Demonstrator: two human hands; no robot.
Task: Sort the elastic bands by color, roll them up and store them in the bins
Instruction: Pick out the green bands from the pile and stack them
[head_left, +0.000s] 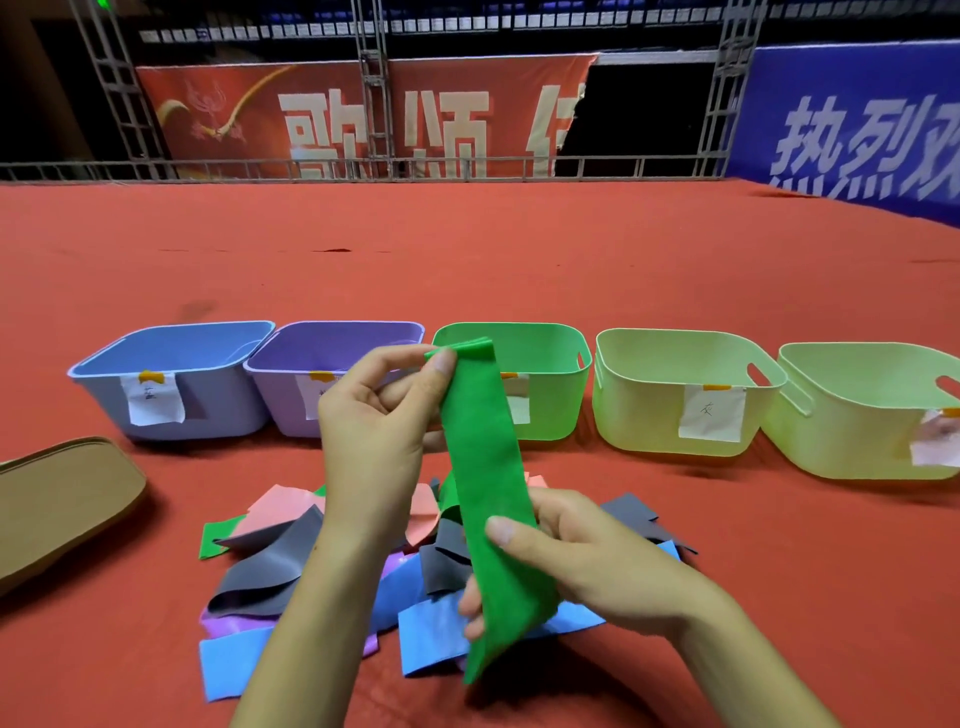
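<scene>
Green is the elastic band (485, 483) that I hold up in front of me, above the pile of bands (291, 566) on the red cloth (467, 270). With my left hand (379, 415) I pinch its upper end, where the band is folded over between thumb and fingers, and this end is in front of the green bin (550, 364). My right hand (566, 561) grips the lower part of the band, the thumb on the front side and the fingers curled behind, and the free end hangs down below this hand. The pile under my hands has pink, grey, blue, purple and green bands, lying mixed over each other. Behind it five bins stand in a row, touching or almost touching: a blue bin (176, 379), a purple bin (301, 374), the green one, then a pale yellow-green bin (680, 395) and a second pale bin (872, 415) cut by the right edge. Each bin has a paper label taped on its front. At my left a brown flat lid (62, 493) lies on the cloth
</scene>
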